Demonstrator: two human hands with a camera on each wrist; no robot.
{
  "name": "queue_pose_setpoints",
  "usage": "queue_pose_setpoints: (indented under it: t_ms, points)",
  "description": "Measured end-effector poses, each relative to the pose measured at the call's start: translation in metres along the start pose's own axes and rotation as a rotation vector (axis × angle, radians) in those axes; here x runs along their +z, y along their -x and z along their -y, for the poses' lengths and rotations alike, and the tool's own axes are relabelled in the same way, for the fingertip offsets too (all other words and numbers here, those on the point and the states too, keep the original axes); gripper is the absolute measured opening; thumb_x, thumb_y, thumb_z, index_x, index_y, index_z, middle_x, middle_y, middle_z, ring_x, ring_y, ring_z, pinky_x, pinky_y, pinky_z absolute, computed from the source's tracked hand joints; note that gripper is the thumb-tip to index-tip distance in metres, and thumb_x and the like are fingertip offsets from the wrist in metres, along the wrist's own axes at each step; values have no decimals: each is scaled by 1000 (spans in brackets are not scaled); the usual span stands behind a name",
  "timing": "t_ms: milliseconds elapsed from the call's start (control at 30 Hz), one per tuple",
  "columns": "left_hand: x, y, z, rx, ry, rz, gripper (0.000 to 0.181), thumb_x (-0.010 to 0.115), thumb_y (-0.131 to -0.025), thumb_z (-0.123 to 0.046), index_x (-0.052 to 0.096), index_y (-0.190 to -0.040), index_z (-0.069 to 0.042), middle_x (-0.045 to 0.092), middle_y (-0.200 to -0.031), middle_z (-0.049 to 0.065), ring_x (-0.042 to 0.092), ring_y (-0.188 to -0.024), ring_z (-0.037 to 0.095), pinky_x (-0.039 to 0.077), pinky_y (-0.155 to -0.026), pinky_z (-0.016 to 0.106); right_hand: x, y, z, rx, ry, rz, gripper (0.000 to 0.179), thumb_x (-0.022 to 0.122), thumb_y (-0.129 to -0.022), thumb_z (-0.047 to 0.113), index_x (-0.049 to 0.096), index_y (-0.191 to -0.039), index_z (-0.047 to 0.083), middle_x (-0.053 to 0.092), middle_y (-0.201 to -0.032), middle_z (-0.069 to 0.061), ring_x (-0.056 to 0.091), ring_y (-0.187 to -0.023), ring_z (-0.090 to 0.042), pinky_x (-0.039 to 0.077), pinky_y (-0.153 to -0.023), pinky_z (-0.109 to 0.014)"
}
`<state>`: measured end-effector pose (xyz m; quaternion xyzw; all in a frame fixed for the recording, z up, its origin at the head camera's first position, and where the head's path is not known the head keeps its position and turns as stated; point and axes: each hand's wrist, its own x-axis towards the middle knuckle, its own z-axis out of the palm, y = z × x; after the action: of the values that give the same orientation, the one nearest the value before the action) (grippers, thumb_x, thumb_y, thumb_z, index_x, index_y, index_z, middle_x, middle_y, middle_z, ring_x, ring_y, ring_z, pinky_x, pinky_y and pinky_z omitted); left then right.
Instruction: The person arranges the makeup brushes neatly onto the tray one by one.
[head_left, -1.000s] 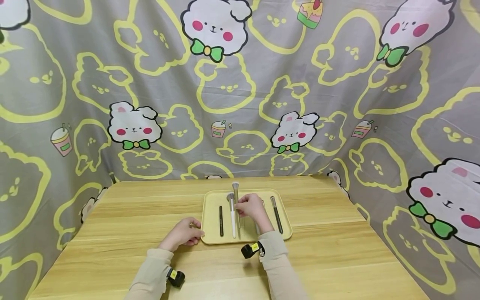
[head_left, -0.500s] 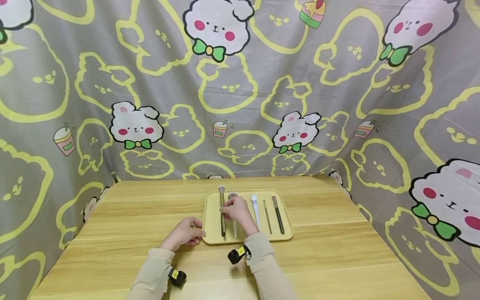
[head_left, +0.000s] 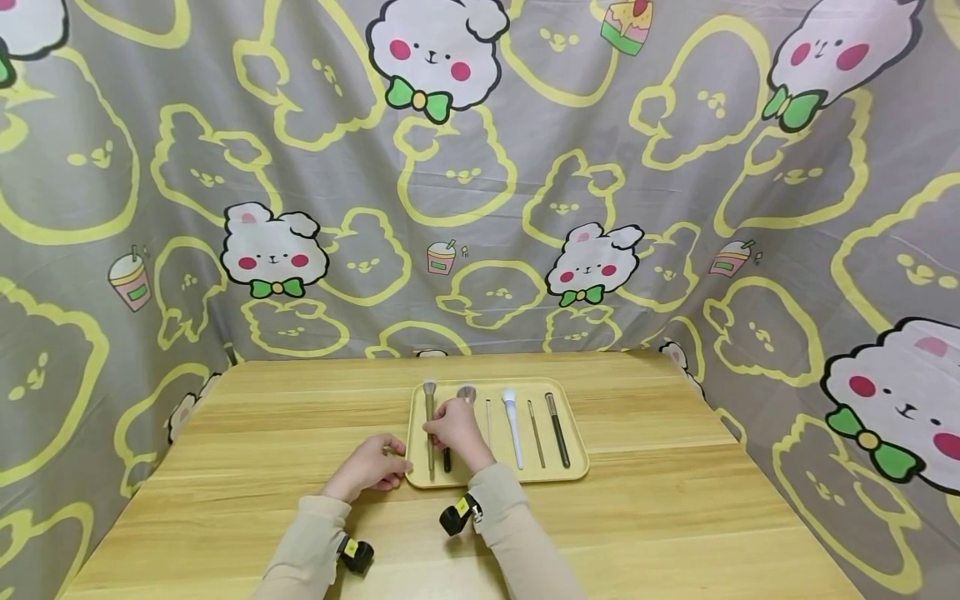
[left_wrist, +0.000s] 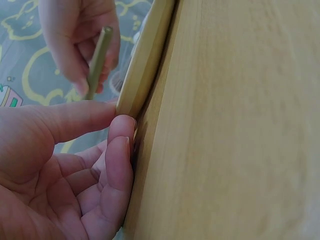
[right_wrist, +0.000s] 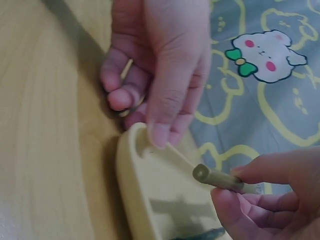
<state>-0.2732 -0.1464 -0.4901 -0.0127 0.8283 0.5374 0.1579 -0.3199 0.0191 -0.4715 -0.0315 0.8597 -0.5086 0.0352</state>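
My right hand (head_left: 459, 429) pinches an olive-handled makeup brush (head_left: 430, 408) over the left end of a yellow tray (head_left: 501, 450), bristles toward the far side. The handle's butt end (right_wrist: 202, 173) sticks out past thumb and fingers in the right wrist view. At the tray's near left corner my left hand (head_left: 371, 465) holds the rim (left_wrist: 146, 60), thumb on top and curled fingers against the outer side. Partly behind the right hand lie a black stick (head_left: 447, 461) and a brush with a broad grey head (head_left: 467, 391).
Farther right on the tray lie a thin pale stick (head_left: 489, 425), a white-and-blue brush (head_left: 512, 421), a thin brush (head_left: 536, 433) and a black-handled brush (head_left: 557, 429). The tray rests on a wooden table (head_left: 652, 500), with a patterned cloth (head_left: 480, 192) hanging behind.
The right hand has carried the olive-handled brush leftward across the tray, from beside the grey-headed brush to left of the black stick. The left hand has stayed at the corner.
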Motion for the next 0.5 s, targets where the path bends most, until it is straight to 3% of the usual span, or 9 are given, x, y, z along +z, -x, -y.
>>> queue_pose_setpoints:
  t_ms: [233, 500]
  points:
    - [1, 0, 1, 0, -14, -16, 26, 69, -86, -5, 55, -108, 1, 64, -74, 9, 57, -57, 15, 50, -52, 26, 12, 0, 1, -17, 145, -45, 39, 75, -79, 1, 49, -51, 12, 49, -43, 3, 59, -39, -14, 42, -37, -18]
    - [2, -2, 2, 0, -33, -28, 27, 69, -86, -6, 55, -108, 1, 62, -74, 9, 58, -58, 16, 50, -53, 27, 21, -1, 4, -57, 276, -103, 32, 72, -74, -2, 51, -52, 9, 48, -42, 2, 43, -32, -6, 34, -33, -17]
